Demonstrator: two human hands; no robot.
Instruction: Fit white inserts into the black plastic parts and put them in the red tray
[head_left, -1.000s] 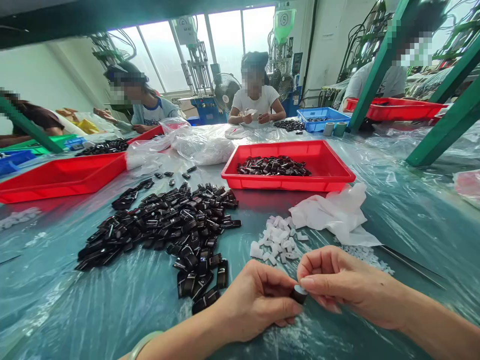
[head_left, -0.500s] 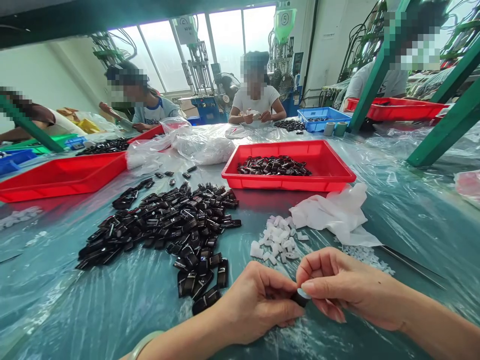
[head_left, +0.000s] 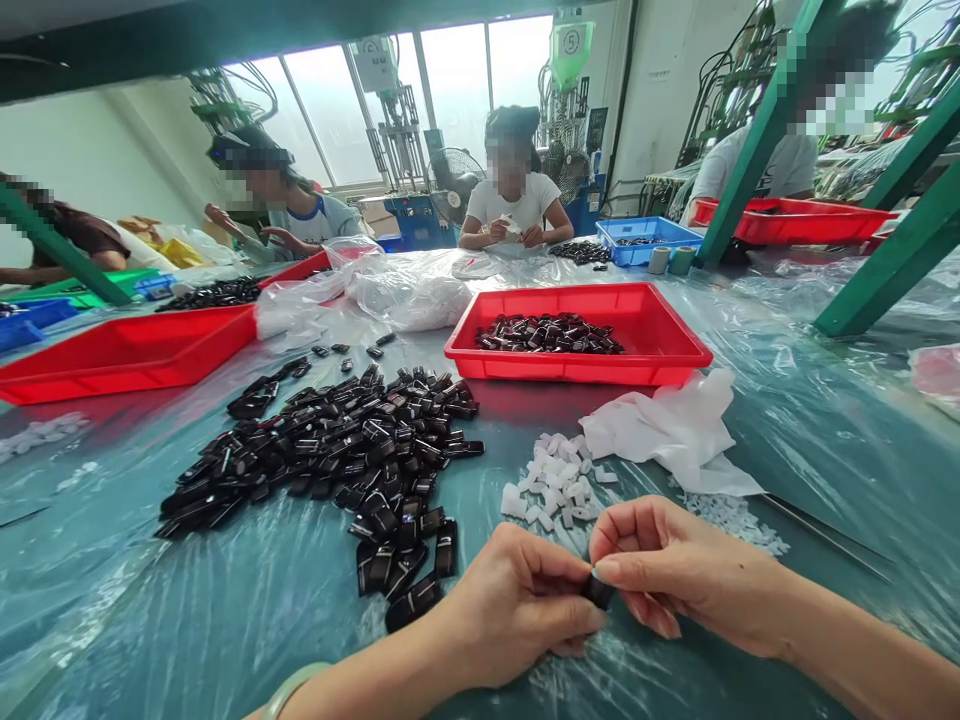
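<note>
My left hand (head_left: 525,600), closed, grips a small black plastic part (head_left: 598,590) at its fingertips. Against the top end of that part press the pinched thumb and forefinger of my right hand (head_left: 660,560). A sliver of a pale piece (head_left: 597,573) shows under the right thumb; most of it is hidden. Loose white pieces (head_left: 555,480) lie just beyond my hands. To the left spreads a big heap of glossy black parts (head_left: 360,450), its near end close to my left wrist.
Beyond the hands stands a red tray (head_left: 585,368) with black parts in it; another red tray (head_left: 127,355) is at left. A white plastic bag (head_left: 667,425), small clear bits (head_left: 739,520) and tweezers (head_left: 825,535) lie at right. Several people sit around the table. Green posts (head_left: 892,260) rise at right.
My right thumb and fingers have shifted slightly left, onto the black part. The pale piece, plainly visible before, is now mostly covered. My left hand has barely moved.
</note>
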